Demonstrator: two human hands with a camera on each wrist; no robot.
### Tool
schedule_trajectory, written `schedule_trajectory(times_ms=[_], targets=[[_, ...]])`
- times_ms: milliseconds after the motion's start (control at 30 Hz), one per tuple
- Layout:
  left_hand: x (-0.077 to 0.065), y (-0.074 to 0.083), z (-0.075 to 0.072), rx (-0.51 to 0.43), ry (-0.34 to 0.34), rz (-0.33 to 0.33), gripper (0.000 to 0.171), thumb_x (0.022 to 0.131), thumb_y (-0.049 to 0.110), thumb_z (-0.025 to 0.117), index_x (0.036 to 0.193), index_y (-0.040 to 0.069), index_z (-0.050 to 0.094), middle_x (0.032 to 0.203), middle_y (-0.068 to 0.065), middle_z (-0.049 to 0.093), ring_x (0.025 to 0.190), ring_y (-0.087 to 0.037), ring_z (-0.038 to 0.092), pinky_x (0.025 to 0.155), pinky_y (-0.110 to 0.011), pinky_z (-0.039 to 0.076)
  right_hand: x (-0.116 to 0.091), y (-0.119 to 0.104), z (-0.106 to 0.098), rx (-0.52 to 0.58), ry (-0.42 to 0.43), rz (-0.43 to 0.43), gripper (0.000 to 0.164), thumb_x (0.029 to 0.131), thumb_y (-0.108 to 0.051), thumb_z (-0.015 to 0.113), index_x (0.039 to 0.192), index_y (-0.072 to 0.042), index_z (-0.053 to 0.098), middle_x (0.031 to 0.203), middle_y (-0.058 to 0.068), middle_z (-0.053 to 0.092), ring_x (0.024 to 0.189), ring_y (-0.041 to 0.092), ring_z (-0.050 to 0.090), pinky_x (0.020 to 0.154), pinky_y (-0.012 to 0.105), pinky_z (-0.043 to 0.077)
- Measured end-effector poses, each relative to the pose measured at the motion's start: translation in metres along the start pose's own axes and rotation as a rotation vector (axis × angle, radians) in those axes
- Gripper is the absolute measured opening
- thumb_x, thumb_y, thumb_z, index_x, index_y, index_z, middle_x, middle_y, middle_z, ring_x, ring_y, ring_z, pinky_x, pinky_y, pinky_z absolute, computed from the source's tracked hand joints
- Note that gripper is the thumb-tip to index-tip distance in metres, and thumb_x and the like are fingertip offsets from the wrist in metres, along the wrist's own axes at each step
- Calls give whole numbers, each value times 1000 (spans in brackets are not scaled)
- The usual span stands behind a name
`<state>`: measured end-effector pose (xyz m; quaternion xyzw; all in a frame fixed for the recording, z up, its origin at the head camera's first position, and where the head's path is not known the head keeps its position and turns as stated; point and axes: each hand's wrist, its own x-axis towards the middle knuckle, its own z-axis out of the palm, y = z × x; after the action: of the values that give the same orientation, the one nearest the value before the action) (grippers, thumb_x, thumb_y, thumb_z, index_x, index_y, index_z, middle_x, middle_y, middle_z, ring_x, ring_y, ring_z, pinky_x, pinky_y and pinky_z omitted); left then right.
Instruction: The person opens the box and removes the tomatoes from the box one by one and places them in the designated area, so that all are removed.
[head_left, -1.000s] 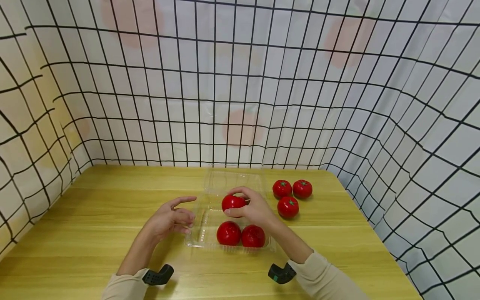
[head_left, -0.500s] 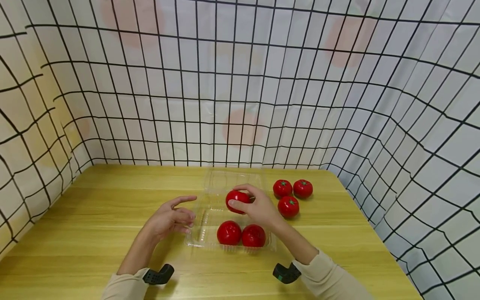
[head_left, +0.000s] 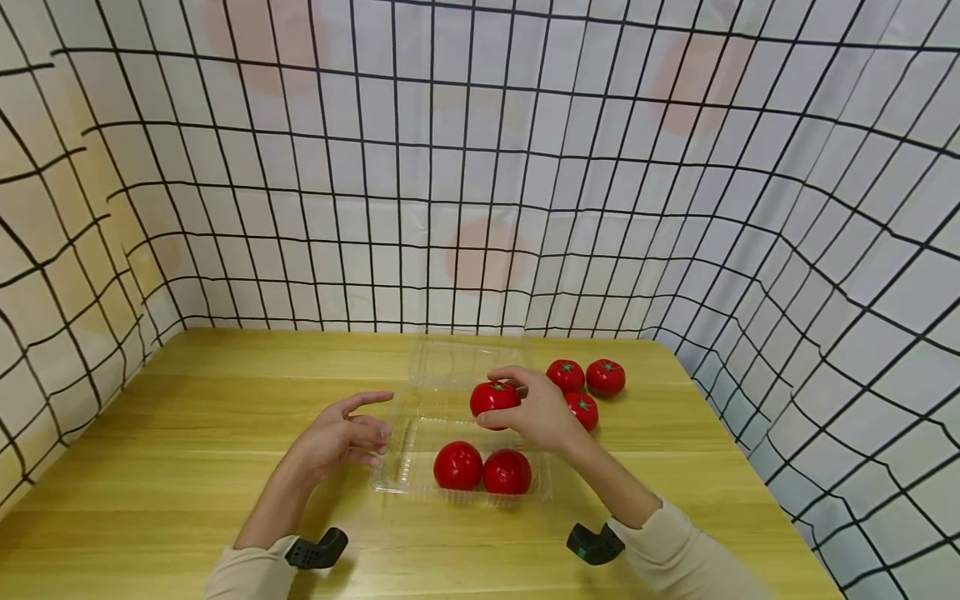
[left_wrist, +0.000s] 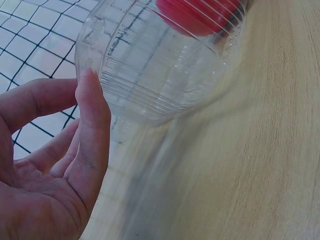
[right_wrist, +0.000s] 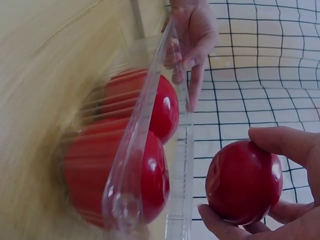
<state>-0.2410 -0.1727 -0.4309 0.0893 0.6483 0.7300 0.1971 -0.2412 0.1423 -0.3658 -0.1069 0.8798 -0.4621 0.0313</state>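
Clamshell container point(head_left: 420, 446) centred on the table point(head_left: 187, 442) — loose tomatoes point(head_left: 605, 377) to its right

Two packed tomatoes point(head_left: 458, 466) lie side by side in the container, at its near edge, right of middle; its lid point(head_left: 468, 362) lies behind. Above the container, a held tomato point(head_left: 491, 403) sits in the right hand point(head_left: 538, 410). The left hand point(head_left: 339, 437) is at the container's left side. Three tomatoes are loose — two behind, one before them, partly hidden by the right hand. Wire mesh point(head_left: 429, 202) stands behind the table.

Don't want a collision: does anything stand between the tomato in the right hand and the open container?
Nothing visible. The tomato in the right hand appears over the clear container; its lid lies folded back, and two tomatoes inside sit toward the near edge.
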Motion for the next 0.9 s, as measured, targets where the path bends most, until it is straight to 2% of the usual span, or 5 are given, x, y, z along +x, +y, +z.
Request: schedule_trajectory(times_ms=[300, 433, 667, 900], targets=[[0, 0, -1, 0, 0, 5, 75, 93, -3, 62, 158, 0, 25, 94, -7, 69, 75, -14, 69, 64, -29, 63, -4, 5, -7, -68, 25, 7, 65, 76, -26, 88, 134, -14, 63, 134, 9, 59, 117, 30, 58, 92, 46, 57], [0, 0, 0, 4, 8, 3, 74, 93, -3, 62, 158, 1, 26, 94, -8, 68, 75, -15, 69, 65, -30, 63, -5, 10, -11, -80, 32, 24, 69, 76, -27, 88, 137, -10, 61, 132, 11, 58, 115, 30, 59, 93, 46, 58], [0, 0, 1, 12, 21, 4, 72, 94, -2, 62, 158, 0, 27, 90, -6, 67, 75, -16, 68, 65, -31, 63, -7, 20, -22, -75, 43, 34, 68, 76, -27, 88, 136, -11, 59, 129, 11, 60, 113, 29, 61, 92, 43, 59], [0, 0, 0, 1, 8, 9, 72, 94, -2, 61, 158, 0, 27, 90, -7, 69, 75, -16, 69, 64, -30, 63, -12, 28, -34, -83, 58, 35, 67, 77, -28, 88, 135, -12, 60, 130, 13, 63, 115, 33, 61, 92, 45, 59]])
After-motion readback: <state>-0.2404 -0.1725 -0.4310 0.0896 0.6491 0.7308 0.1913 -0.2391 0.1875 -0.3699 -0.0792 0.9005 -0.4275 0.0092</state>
